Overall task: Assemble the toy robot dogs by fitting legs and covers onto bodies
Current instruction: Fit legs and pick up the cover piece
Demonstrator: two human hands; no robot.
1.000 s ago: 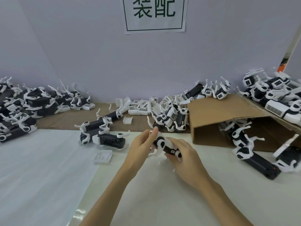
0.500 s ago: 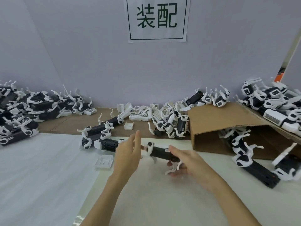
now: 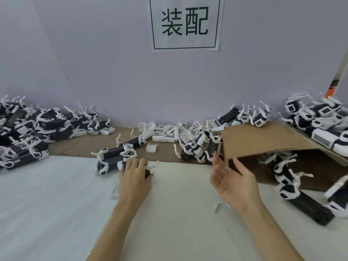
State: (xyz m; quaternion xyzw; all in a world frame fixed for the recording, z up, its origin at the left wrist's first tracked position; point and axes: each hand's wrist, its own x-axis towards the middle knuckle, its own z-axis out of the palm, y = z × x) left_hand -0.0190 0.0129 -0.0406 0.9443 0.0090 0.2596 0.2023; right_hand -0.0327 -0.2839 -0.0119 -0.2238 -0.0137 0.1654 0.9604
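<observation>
The left hand (image 3: pixel 134 178) curls its fingers over a black toy dog body (image 3: pixel 120 163) mid-worktop, probably setting it among finished ones; the right hand (image 3: pixel 232 180) hovers open, empty.

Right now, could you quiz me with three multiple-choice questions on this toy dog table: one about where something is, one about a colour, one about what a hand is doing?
1. Where does the cardboard sheet lie?
A. at the right, tilted over some toy dogs
B. flat at the far left
C. pinned to the wall

2. What colour are the characters on the wall sign?
A. red
B. dark green
C. yellow

3. What is the right hand doing?
A. gripping a toy dog
B. pinching a loose cover
C. open, holding nothing

Answers: 1 A, dogs show beneath its raised edge. 2 B, dark green strokes on white paper. 3 C, its fingers are spread, while the left hand rests on a toy dog.
</observation>
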